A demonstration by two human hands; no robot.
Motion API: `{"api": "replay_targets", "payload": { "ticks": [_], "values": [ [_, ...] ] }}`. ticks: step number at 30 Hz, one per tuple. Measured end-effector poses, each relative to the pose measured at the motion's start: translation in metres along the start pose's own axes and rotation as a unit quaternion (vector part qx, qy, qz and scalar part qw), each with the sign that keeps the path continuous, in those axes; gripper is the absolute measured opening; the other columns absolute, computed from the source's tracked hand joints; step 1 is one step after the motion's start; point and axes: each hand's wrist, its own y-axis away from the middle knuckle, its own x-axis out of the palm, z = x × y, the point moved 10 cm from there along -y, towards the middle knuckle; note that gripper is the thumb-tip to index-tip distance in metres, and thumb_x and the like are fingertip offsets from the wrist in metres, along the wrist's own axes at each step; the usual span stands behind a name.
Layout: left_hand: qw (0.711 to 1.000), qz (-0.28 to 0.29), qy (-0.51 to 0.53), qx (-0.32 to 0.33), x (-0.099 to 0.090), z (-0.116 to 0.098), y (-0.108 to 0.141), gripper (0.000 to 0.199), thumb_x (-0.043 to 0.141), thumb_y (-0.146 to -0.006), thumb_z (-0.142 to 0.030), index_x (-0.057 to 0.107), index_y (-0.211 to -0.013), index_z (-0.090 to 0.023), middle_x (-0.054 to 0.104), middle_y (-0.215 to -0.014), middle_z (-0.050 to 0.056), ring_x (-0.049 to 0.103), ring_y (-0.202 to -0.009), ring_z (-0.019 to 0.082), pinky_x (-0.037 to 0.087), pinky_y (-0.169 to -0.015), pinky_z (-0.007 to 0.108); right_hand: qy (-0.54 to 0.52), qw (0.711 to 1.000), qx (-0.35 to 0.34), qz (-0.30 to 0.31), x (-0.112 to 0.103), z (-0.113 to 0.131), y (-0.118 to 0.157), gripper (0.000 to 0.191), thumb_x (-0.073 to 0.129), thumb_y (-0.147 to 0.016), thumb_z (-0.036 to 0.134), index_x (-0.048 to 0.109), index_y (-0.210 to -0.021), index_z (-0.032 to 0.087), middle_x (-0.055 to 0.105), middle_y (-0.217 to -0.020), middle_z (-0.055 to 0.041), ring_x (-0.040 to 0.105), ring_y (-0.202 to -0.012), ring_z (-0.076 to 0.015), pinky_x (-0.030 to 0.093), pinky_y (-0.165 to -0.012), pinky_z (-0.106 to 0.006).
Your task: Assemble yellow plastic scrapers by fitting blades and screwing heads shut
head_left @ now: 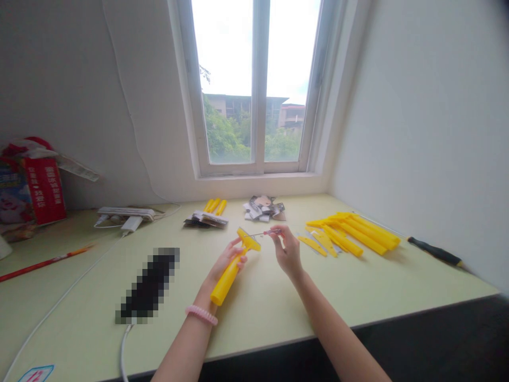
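Holding: left hand (228,260) closed around the yellow plastic scraper (233,275), fingers (237,243) curled near the top of its handle, wide head uppermost, held above the worktop.

Pinching: right hand (288,249) closed, thumb and fingertips (276,232) gripping a thin metal pin (254,234) with a red end; the pin runs sideways to just beside the scraper head. Touching or not: cannot tell.

Wrist: pink beaded band (201,315) on the left wrist.

Worktop: pale green (262,313), carrying everything below unless stated.

Left of hands: dark object (148,284), pixelated and unreadable, with a white cable (124,350) leading from it.

Right of hands: heap of yellow scraper handles (358,233); flat yellow strips (314,245) lie at its near edge. Further right, a black-handled tool (435,251) lies along the wall.

Far edge: three yellow handles (214,207), a stack of printed packets (205,219), and a looser pile of packets (260,208).

Far left: white power strip (125,213), red pencil (45,263), red cardboard box (44,190).

Beyond: window (258,85) showing trees and buildings.
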Motion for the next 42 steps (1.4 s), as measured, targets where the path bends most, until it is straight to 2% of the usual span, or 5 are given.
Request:
{"api": "replay_targets", "payload": {
  "ticks": [10, 17, 25, 36, 42],
  "values": [
    [1.000, -0.001, 0.005, -0.008, 0.001, 0.001, 0.002, 0.062, 0.053, -0.074, -0.007, 0.031, -0.130, -0.023, 0.056, -0.089, 0.005, 0.047, -0.048, 0.001, 0.035, -0.039, 0.010, 0.002, 1.000, 0.004, 0.002, 0.000, 0.001, 0.000, 0.012, 0.047, -0.085, 0.028, 0.052, -0.092, 0.020, 0.064, -0.081, -0.0048, 0.061, -0.075, -0.0163, 0.049, -0.070, -0.030],
    [1.000, -0.004, -0.011, -0.007, -0.002, 0.002, -0.001, 0.061, 0.053, -0.073, -0.007, 0.032, -0.129, -0.023, 0.057, -0.087, 0.005, 0.048, -0.047, 0.002, 0.034, -0.038, 0.010, 0.077, 0.997, 0.006, -0.012, -0.005, -0.001, -0.002, 0.016, 0.052, -0.081, 0.035, 0.051, -0.073, 0.020, 0.054, -0.060, 0.0012, 0.050, -0.054, -0.0124, 0.044, -0.056, -0.026],
    [0.997, -0.012, -0.073, 0.004, -0.005, 0.003, -0.006, 0.059, 0.053, -0.071, -0.006, 0.034, -0.125, -0.018, 0.057, -0.079, 0.004, 0.049, -0.046, 0.005, 0.032, -0.037, 0.012, 0.049, 0.998, -0.007, 0.035, 0.004, -0.001, 0.000, 0.024, 0.030, -0.089, 0.028, 0.050, -0.102, 0.021, 0.057, -0.094, -0.0055, 0.055, -0.086, -0.0177, 0.044, -0.075, -0.032],
    [0.996, -0.014, -0.090, 0.004, -0.003, 0.001, -0.004, 0.055, 0.051, -0.073, -0.007, 0.033, -0.124, -0.016, 0.058, -0.084, 0.006, 0.049, -0.046, 0.004, 0.031, -0.038, 0.013, 0.093, 0.995, 0.019, -0.018, -0.008, -0.009, 0.001, 0.016, 0.043, -0.086, 0.030, 0.054, -0.080, 0.020, 0.055, -0.062, 0.0010, 0.050, -0.055, -0.0121, 0.040, -0.055, -0.023],
    [0.995, -0.021, -0.095, 0.002, -0.006, 0.002, -0.005, 0.056, 0.051, -0.073, -0.006, 0.033, -0.125, -0.017, 0.058, -0.083, 0.005, 0.049, -0.047, 0.004, 0.032, -0.038, 0.013, 0.103, 0.994, -0.012, 0.019, -0.002, -0.004, -0.001, 0.025, 0.029, -0.089, 0.025, 0.054, -0.091, 0.019, 0.058, -0.081, -0.0042, 0.055, -0.075, -0.0161, 0.043, -0.068, -0.028]
  ]
}}
